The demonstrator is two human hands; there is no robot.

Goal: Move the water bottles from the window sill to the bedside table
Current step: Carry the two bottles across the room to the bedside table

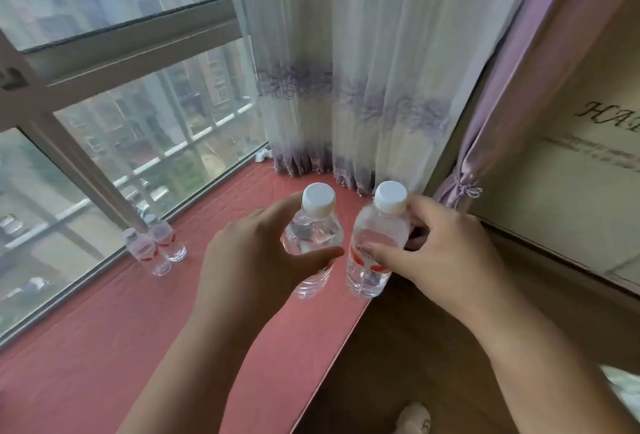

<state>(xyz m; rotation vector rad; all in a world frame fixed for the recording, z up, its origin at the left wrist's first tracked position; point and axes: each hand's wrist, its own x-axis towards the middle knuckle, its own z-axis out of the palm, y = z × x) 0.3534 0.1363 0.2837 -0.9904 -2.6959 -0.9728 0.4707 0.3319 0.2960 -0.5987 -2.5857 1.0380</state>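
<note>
I hold a clear water bottle in each hand above the front edge of the red-cushioned window sill (104,347). My left hand (249,260) wraps the left bottle (313,226), which has a white cap. My right hand (440,257) grips the right bottle (375,243), white-capped with a red label. Two more small bottles stand against the window glass at the left: one in front (147,255), one behind (166,238), both with red labels. The bedside table is out of view.
A sheer white curtain with purple trim (346,87) hangs at the sill's far end, and a tied lilac drape (485,122) beside it. A wall with lettering (588,156) stands to the right. Dark wood floor (398,364) lies below the sill edge, with my foot (414,419) on it.
</note>
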